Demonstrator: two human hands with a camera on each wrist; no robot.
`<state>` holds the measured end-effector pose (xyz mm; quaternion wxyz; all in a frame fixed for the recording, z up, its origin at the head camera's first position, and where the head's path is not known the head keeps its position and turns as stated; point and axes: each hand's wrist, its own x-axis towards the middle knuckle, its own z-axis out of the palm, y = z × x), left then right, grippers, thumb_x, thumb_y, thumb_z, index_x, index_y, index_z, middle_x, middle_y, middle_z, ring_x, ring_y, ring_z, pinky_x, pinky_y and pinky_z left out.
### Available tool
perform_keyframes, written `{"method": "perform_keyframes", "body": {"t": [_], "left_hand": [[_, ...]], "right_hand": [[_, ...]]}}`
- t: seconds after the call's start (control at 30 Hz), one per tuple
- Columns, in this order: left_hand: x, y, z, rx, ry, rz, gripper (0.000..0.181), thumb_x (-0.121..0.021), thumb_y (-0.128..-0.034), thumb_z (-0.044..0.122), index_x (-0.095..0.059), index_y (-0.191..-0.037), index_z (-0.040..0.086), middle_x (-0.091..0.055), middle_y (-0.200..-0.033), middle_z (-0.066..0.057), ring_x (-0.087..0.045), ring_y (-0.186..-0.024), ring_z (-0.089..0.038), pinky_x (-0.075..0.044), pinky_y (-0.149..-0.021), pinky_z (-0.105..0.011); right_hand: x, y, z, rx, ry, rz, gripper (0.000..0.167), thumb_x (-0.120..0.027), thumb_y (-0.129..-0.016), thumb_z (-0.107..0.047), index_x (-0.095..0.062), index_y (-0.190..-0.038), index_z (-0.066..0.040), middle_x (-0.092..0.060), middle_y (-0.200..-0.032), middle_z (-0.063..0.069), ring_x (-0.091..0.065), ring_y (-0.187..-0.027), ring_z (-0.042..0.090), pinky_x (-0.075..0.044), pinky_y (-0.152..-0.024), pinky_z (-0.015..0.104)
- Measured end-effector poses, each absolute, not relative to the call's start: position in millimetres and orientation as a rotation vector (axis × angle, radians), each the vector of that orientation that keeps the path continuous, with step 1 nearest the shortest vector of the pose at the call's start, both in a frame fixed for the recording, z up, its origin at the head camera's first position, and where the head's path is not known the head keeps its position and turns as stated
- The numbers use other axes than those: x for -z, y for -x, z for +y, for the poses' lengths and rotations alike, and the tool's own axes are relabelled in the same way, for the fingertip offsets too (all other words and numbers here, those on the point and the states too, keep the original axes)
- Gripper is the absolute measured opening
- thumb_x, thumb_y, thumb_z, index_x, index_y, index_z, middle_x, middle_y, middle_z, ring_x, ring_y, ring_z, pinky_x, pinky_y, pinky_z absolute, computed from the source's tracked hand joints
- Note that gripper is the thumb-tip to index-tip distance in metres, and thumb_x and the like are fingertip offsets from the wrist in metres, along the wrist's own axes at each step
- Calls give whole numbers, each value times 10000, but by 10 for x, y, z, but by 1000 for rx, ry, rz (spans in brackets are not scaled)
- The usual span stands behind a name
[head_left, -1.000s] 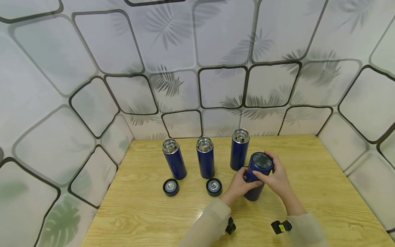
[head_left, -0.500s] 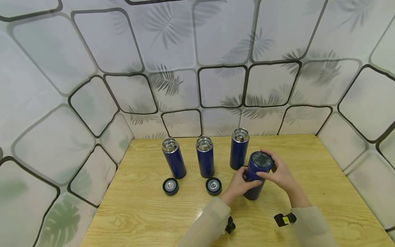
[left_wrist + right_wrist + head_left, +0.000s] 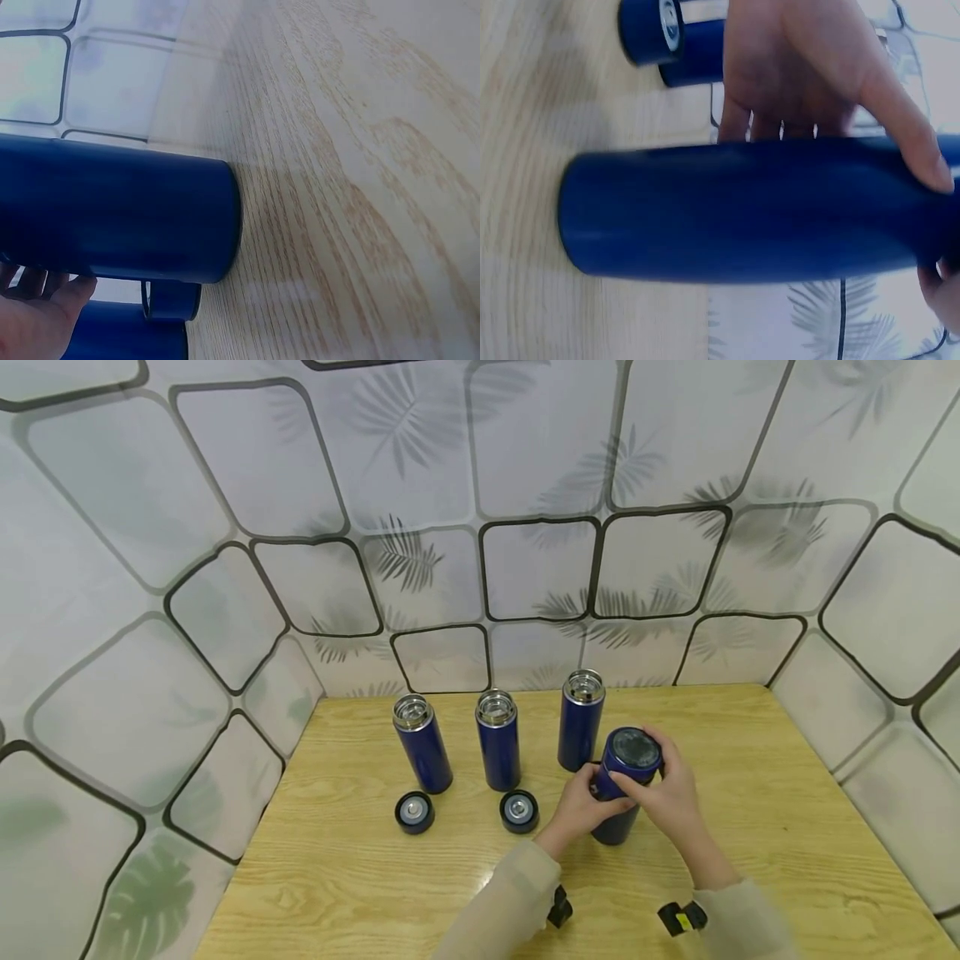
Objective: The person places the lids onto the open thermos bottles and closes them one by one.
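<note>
In the head view, a dark blue thermos bottle (image 3: 615,828) stands upright on the table at the right, its dark lid (image 3: 636,750) on top. My left hand (image 3: 585,806) grips the bottle's body, thumb on the near side. My right hand (image 3: 667,793) holds the lid at the top, with the thumb in front and fingers round the far side. In the right wrist view the bottle (image 3: 727,214) lies across the frame, the left hand's thumb (image 3: 922,161) over it. Its lower body (image 3: 135,210) fills the left of the left wrist view.
Three open blue bottles with steel rims stand behind and to the left: one left (image 3: 423,747), one middle (image 3: 498,747), one right (image 3: 580,727). Two removed lids, left (image 3: 414,812) and right (image 3: 519,811), lie before them. A patterned wall covering (image 3: 540,568) surrounds the wooden table (image 3: 337,877).
My right hand has shifted its hold on the lid, its wrist swinging outward to the right and then back. My left hand and the bottle have stayed in place.
</note>
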<state>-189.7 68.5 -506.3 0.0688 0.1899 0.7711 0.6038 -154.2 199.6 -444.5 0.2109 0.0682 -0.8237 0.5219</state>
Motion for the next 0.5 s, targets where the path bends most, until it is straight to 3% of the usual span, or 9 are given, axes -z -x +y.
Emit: {"method": "perform_keyframes", "body": {"t": [0.1, 0.27, 0.4, 0.5], "left_hand": [[5057, 1897, 685, -1811, -571, 2322, 406, -733, -728, 247, -533, -1051, 103, -558, -962, 62, -539, -818, -41, -441, -688, -218], [5056, 1904, 683, -1797, -565, 2302, 430, -717, -746, 259, -518, -1097, 110, -554, -1007, 55, -544, -860, -52, -443, -717, -231], [5064, 1905, 684, -1787, -532, 2291, 446, -712, -749, 260, -511, -1121, 118, -547, -1017, 62, -537, -873, -57, -440, -731, -247], [5070, 1898, 686, -1779, -519, 2288, 444, -713, -748, 269, -510, -1116, 126, -544, -1011, 70, -537, -865, -54, -443, -723, -251]], "right_hand": [[4429, 1519, 1975, -1441, -165, -2295, 741, -740, -699, -43, -320, -1301, 59, -406, -1239, 232, -440, -1085, 287, -345, -885, 201], [4412, 1590, 2134, -1721, -507, -2231, 735, -633, -745, 95, -202, -1341, 74, -312, -1290, 228, -406, -1108, 96, -320, -853, 109], [4381, 1693, 2286, -1927, -830, -2170, 710, -568, -748, 174, -227, -1353, 28, -361, -1304, 69, -416, -1109, 43, -343, -867, 145], [4353, 1718, 2324, -1914, -865, -2207, 689, -598, -744, 148, -290, -1339, -12, -403, -1255, -30, -448, -1079, 48, -367, -849, 153]]}}
